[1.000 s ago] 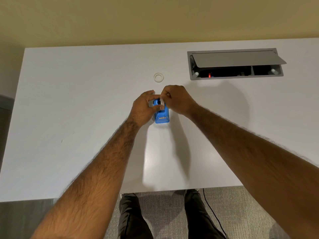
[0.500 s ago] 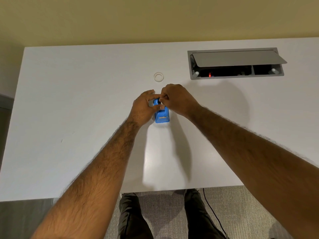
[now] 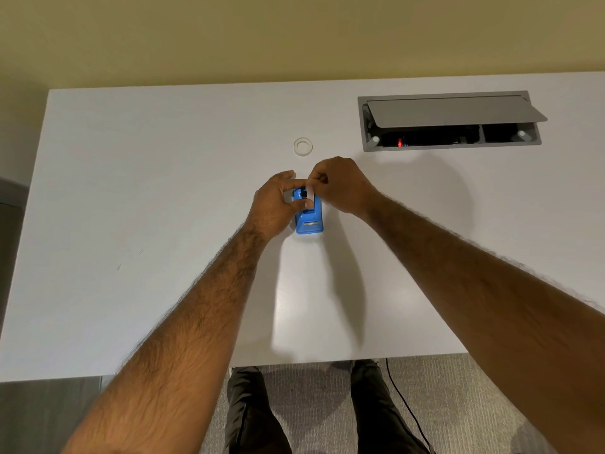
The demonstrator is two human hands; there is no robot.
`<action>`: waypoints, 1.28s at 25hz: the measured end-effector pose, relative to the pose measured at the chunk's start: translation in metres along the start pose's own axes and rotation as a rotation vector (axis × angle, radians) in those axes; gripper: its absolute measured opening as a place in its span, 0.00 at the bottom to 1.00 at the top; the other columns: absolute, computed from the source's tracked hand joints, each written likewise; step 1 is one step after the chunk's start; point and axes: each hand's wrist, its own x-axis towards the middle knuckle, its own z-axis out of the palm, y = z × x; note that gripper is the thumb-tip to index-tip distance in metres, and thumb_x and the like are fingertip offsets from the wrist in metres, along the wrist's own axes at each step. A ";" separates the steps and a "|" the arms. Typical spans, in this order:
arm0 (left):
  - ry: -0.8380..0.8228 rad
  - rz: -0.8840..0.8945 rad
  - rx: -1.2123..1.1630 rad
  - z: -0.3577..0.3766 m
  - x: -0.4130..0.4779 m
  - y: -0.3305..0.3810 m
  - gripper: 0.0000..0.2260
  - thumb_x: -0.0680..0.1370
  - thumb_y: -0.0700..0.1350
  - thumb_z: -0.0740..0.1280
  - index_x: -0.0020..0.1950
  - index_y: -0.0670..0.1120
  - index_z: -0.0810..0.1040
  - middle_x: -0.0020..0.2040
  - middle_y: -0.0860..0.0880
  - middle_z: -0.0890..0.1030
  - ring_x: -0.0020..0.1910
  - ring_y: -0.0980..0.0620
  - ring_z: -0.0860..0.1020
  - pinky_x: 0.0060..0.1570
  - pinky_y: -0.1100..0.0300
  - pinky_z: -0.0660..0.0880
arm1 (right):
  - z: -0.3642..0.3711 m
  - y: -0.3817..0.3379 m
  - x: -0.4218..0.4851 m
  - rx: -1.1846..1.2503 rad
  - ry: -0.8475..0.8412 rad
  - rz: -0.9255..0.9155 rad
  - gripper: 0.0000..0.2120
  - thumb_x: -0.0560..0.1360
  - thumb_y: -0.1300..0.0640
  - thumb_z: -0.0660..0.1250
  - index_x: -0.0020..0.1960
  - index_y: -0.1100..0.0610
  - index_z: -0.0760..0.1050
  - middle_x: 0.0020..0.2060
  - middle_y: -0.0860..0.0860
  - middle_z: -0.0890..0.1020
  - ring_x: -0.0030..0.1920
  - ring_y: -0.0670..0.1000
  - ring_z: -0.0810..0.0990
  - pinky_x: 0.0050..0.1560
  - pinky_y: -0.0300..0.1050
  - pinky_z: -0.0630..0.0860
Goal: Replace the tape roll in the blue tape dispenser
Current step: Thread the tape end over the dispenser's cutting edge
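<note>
Here two hands [image 3: 278,201] [image 3: 340,185] grip one dispenser [image 3: 309,217].

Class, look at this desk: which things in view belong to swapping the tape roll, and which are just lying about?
Belong to the job:
- small blue plastic tape dispenser
- whitish ring-shaped tape roll, lying apart on the white desk
- left hand, steadying the dispenser
- right hand, pinching something pale above it

Just lying about:
- grey desk cable box with open flap
- black floor cable
</note>
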 end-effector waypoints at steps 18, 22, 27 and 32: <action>0.017 0.026 -0.018 0.001 -0.004 -0.001 0.19 0.73 0.47 0.76 0.64 0.52 0.81 0.70 0.48 0.77 0.69 0.49 0.73 0.72 0.46 0.67 | 0.004 -0.013 0.002 -0.284 -0.039 -0.101 0.07 0.69 0.58 0.69 0.40 0.58 0.70 0.37 0.54 0.75 0.36 0.52 0.75 0.37 0.43 0.69; 0.019 0.029 -0.053 0.001 -0.007 0.000 0.19 0.73 0.47 0.76 0.63 0.52 0.81 0.63 0.53 0.81 0.62 0.52 0.77 0.70 0.47 0.69 | 0.010 -0.006 0.001 -0.135 0.015 -0.020 0.04 0.68 0.59 0.67 0.39 0.58 0.72 0.37 0.54 0.78 0.37 0.52 0.76 0.37 0.44 0.74; 0.001 0.023 -0.063 0.000 -0.007 0.001 0.18 0.73 0.47 0.76 0.62 0.53 0.81 0.60 0.54 0.83 0.61 0.52 0.78 0.70 0.45 0.69 | 0.011 0.000 -0.003 0.048 0.037 0.041 0.04 0.68 0.60 0.66 0.36 0.55 0.71 0.31 0.46 0.74 0.32 0.46 0.72 0.34 0.36 0.68; 0.018 0.027 -0.078 0.000 -0.008 0.000 0.18 0.73 0.45 0.75 0.63 0.54 0.80 0.60 0.57 0.82 0.60 0.54 0.78 0.70 0.48 0.69 | 0.007 0.007 -0.006 0.180 0.093 0.084 0.02 0.71 0.61 0.63 0.41 0.57 0.74 0.34 0.46 0.77 0.34 0.45 0.73 0.35 0.34 0.69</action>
